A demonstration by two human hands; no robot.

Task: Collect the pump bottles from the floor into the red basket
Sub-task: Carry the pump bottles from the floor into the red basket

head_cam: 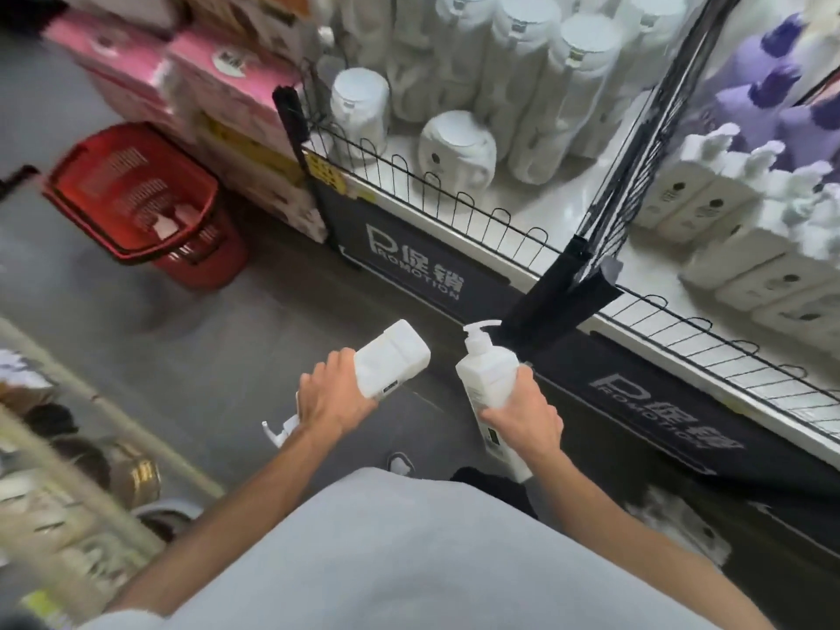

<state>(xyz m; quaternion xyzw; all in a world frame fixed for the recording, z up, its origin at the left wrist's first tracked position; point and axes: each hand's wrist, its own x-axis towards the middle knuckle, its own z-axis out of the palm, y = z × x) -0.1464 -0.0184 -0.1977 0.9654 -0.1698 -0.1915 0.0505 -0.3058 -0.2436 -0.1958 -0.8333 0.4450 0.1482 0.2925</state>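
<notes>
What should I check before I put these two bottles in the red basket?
1. Left hand grips the left pump bottle firmly: ok, fingers curl round it.
2. Right hand grips the right pump bottle: ok, pump end up.
3. Red basket stands with its top open: ok.
4. Room left inside the basket: ok, only a few white things lie at the bottom.
5. Bottles are over the basket: not ok, it sits ahead to the left, apart from both hands.
6. No bottles remain on the floor: cannot tell, the person's body hides part of it.
</notes>
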